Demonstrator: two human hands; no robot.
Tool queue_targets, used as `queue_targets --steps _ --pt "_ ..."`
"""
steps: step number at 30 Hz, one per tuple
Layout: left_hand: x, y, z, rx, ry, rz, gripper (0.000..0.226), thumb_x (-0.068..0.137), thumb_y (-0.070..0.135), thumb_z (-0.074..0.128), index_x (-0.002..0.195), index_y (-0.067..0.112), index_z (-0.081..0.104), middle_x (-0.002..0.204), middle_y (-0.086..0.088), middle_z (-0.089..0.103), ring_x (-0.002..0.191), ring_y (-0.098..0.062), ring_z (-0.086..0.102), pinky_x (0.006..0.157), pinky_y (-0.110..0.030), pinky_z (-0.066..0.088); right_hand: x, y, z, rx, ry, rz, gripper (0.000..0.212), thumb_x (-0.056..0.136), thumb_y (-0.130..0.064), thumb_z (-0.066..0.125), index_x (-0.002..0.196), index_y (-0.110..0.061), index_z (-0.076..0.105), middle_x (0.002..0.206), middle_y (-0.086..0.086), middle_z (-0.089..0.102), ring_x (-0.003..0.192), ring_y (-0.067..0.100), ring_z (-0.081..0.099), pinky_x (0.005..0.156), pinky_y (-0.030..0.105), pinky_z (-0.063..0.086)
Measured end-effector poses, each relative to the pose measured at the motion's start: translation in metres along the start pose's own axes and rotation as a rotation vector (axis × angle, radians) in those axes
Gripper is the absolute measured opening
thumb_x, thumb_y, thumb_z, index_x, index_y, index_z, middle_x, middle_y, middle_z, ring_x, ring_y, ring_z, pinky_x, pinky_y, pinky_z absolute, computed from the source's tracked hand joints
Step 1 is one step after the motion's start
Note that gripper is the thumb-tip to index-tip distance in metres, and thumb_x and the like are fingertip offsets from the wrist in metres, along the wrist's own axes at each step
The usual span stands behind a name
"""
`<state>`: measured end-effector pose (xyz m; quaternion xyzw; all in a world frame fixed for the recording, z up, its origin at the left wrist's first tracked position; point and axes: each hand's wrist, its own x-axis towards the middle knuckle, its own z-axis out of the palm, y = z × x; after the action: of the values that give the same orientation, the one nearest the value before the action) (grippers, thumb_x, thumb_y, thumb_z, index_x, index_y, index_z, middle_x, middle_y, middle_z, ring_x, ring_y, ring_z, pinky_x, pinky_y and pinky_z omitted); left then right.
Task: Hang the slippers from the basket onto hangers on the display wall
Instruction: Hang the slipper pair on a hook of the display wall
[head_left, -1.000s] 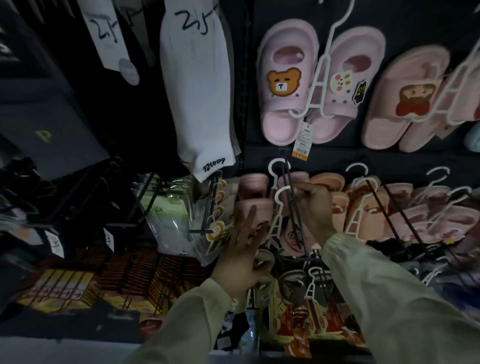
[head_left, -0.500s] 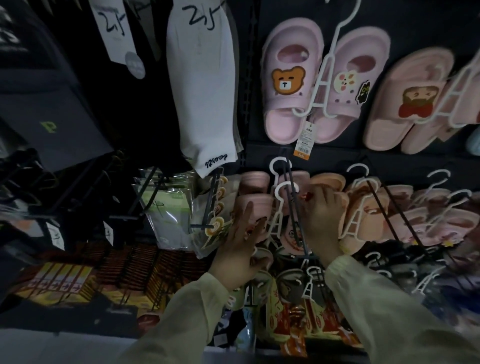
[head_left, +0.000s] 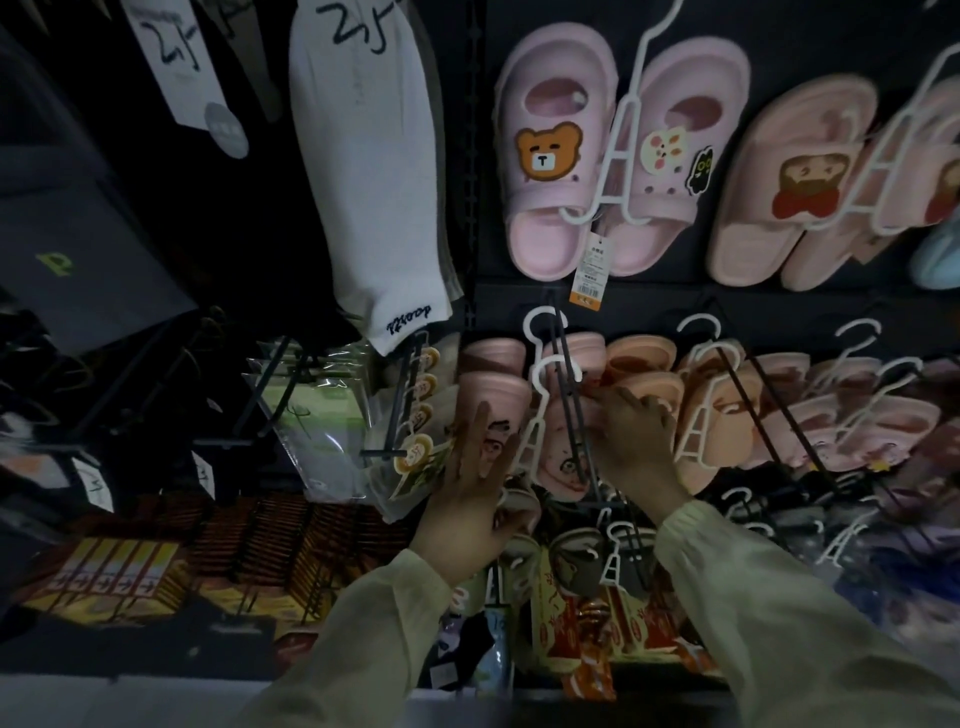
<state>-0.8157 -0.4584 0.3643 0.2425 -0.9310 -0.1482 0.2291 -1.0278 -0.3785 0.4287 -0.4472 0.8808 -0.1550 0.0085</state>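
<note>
1. Task thing: the peach slipper pair (head_left: 491, 400) on its white hanger (head_left: 529, 451) sits at the front of a dark peg (head_left: 569, 410), lower row of the display wall (head_left: 649, 306), centre of view. More peach pairs are stacked behind it and on pegs to the right. The basket is not in view.
2. Left hand (head_left: 467, 488): fingers straight and spread, flat against the face of the pair's left slipper. It presses and grips nothing.
3. Right hand (head_left: 631, 441): fingers bent over the top of the pair's right slipper, just right of the peg. Can't tell whether it pinches or only pushes.
4. Step in hand, as I judge it: seating and squaring the pair on the peg.
5. To do it well:
   - Push both slippers evenly toward the far end so the hook slides along the peg and does not twist.
   - Check that the hook is fully over the wire before letting go.
   - Keep the left palm flat so the slipper stays on its hanger arm.
6. Risks:
   - An uneven push tilts the hanger and a slipper drops.
   - The near hook could snag the hook behind it.
   - The pink bear slippers (head_left: 550, 156) above are well apart and no concern.
</note>
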Motion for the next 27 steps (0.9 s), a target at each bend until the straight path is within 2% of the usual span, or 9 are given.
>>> queue_targets --steps 3,6,8,11,14,17,20,24,27 --pt "-0.002 0.001 0.0 0.021 -0.004 -0.015 0.08 0.089 0.061 0.042 0.158 0.037 0.009 0.167 -0.004 -0.012 0.152 -0.037 0.002 0.1 -0.054 0.05 0.014 0.002 -0.005 0.036 0.004 -0.095 0.031 0.09 -0.022 0.054 0.118 -0.031 0.064 0.115 0.002 0.067 0.108 0.042 0.053 0.084 0.048 0.043" --pt "-0.001 -0.004 0.002 0.023 -0.055 0.005 0.082 0.09 0.055 0.051 0.159 0.035 0.01 0.166 -0.002 -0.017 0.153 -0.035 -0.007 0.106 -0.058 0.043 0.027 0.004 -0.007 0.112 0.084 -0.146 0.024 0.088 -0.01 0.059 0.103 -0.025 0.072 0.104 0.003 0.072 0.1 0.035 0.062 0.078 0.047 0.05" --pt "0.0 -0.004 0.001 0.02 -0.063 0.026 0.079 0.091 0.054 0.051 0.159 0.033 0.015 0.166 -0.002 -0.016 0.153 -0.035 -0.006 0.108 -0.056 0.042 0.026 0.001 -0.006 0.125 0.137 -0.162 0.026 0.086 -0.005 0.059 0.104 -0.021 0.07 0.1 0.006 0.072 0.093 0.032 0.065 0.074 0.043 0.052" --pt "0.0 -0.002 0.001 0.019 -0.05 0.031 0.077 0.091 0.056 0.05 0.158 0.032 0.02 0.167 -0.001 -0.012 0.153 -0.036 0.0 0.109 -0.052 0.04 0.018 -0.005 0.003 0.111 0.204 -0.117 0.028 0.088 -0.003 0.059 0.114 -0.014 0.063 0.099 0.015 0.065 0.079 0.04 0.064 0.059 0.044 0.049" --pt "0.001 -0.002 0.001 0.015 -0.064 0.005 0.076 0.091 0.058 0.047 0.158 0.034 0.019 0.166 0.002 -0.015 0.153 -0.032 -0.004 0.114 -0.052 0.035 0.006 -0.013 0.011 0.126 0.157 -0.117 0.025 0.094 -0.014 0.055 0.118 -0.01 0.061 0.107 0.02 0.06 0.072 0.045 0.062 0.052 0.042 0.043" --pt "0.001 -0.003 0.001 0.023 -0.049 0.018 0.074 0.092 0.058 0.049 0.157 0.033 0.024 0.167 0.0 -0.008 0.153 -0.033 0.001 0.112 -0.054 0.038 0.0 -0.013 0.011 0.084 0.104 -0.155 0.043 0.091 -0.031 0.049 0.124 -0.004 0.056 0.12 0.023 0.053 0.07 0.047 0.061 0.054 0.037 0.035" --pt "0.001 -0.003 0.001 0.021 -0.072 0.015 0.074 0.091 0.059 0.046 0.156 0.032 0.025 0.167 -0.001 -0.004 0.152 -0.037 0.005 0.109 -0.057 0.041 0.004 -0.01 0.012 0.038 0.099 -0.173 0.051 0.088 -0.017 0.063 0.136 -0.006 0.05 0.129 0.02 0.049 0.081 0.046 0.061 0.058 0.037 0.035" --pt "-0.002 0.0 0.003 0.065 -0.096 -0.02 0.072 0.091 0.058 0.045 0.156 0.036 0.024 0.167 0.001 -0.002 0.153 -0.034 0.006 0.105 -0.057 0.044 0.01 -0.007 0.013 -0.025 0.144 -0.261 0.055 0.085 -0.002 0.062 0.138 -0.009 0.052 0.128 0.016 0.054 0.083 0.041 0.064 0.061 0.04 0.048" --pt "-0.005 0.005 0.002 0.063 -0.124 -0.034 0.07 0.089 0.056 0.044 0.155 0.037 0.025 0.167 0.001 -0.001 0.153 -0.033 0.003 0.104 -0.057 0.045 0.011 0.0 0.017 -0.041 0.155 -0.278 0.061 0.084 0.0 0.062 0.142 -0.011 0.048 0.136 0.016 0.052 0.089 0.042 0.063 0.069 0.042 0.05"
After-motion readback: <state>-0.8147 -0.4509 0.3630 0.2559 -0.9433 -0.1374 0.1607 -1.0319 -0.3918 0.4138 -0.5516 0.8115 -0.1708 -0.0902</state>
